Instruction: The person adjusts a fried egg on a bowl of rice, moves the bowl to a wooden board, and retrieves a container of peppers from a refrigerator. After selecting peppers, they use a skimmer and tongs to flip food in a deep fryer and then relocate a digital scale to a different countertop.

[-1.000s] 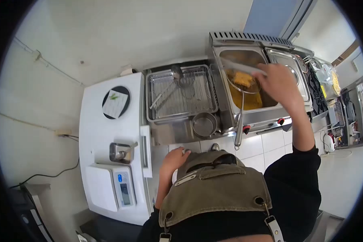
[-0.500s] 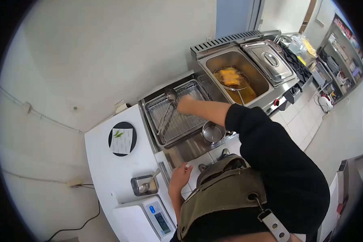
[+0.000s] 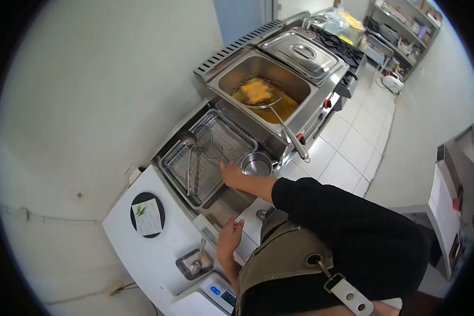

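My right hand (image 3: 231,174) reaches low over the near right edge of a metal tray with a wire rack (image 3: 211,181). Its fingers are bent together, and I cannot tell what thin thing they hold. A small steel saucepan (image 3: 256,165) stands just right of that hand. On the rack lie a ladle (image 3: 187,139) and a round wire skimmer (image 3: 203,138). My left hand (image 3: 230,236) hovers beside the white counter's edge, holding nothing, thumb apart from loosely curled fingers. In the fryer (image 3: 300,87), golden pieces of food (image 3: 257,90) float in oil by a long-handled strainer (image 3: 287,129).
A lidded steel pan (image 3: 303,51) sits beside the fryer. The white counter (image 3: 166,253) bears a black round plate (image 3: 160,210) with paper and green garnish, a small metal container (image 3: 179,267) with a spoon, and a digital scale (image 3: 200,300). Shelves (image 3: 405,31) stand far right.
My right hand has drawn back from the middle of the rack towards me, beside the saucepan. The view has turned rightwards, and the strainer's handle over the fryer's front edge now shows.
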### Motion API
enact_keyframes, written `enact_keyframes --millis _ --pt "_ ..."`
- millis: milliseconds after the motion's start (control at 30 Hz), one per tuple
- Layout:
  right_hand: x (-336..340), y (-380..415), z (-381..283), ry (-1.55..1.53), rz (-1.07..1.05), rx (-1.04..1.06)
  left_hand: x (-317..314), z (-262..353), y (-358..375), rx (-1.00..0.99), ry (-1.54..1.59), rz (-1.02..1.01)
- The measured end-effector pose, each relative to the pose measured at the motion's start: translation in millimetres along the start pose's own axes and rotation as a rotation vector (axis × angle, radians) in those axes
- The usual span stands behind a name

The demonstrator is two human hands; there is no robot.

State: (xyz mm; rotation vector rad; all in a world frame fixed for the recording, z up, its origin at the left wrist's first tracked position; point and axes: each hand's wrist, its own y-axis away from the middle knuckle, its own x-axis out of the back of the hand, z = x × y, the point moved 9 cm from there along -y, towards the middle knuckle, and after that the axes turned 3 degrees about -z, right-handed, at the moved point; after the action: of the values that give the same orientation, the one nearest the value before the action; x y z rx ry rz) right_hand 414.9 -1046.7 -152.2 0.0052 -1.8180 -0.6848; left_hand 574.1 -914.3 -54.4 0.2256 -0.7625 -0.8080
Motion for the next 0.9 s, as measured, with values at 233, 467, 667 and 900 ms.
enact_keyframes --millis 233,467,667,900 --pt "32 18 -21 -0.081 0.233 0.211 -15 10 -21 -0.012 -0.038 -0.093" --pt "81 119 -54 -0.456 0.383 0.715 -38 13 -46 -0.030 -0.143 -0.120" --pt "73 195 -4 -0.595 0.182 0.970 -75 -29 -66 -0.105 -0.295 -0.013" --pt "51 217 118 -0.415 0.045 0.926 -127 21 -68 0.110 -0.433 -0.360"
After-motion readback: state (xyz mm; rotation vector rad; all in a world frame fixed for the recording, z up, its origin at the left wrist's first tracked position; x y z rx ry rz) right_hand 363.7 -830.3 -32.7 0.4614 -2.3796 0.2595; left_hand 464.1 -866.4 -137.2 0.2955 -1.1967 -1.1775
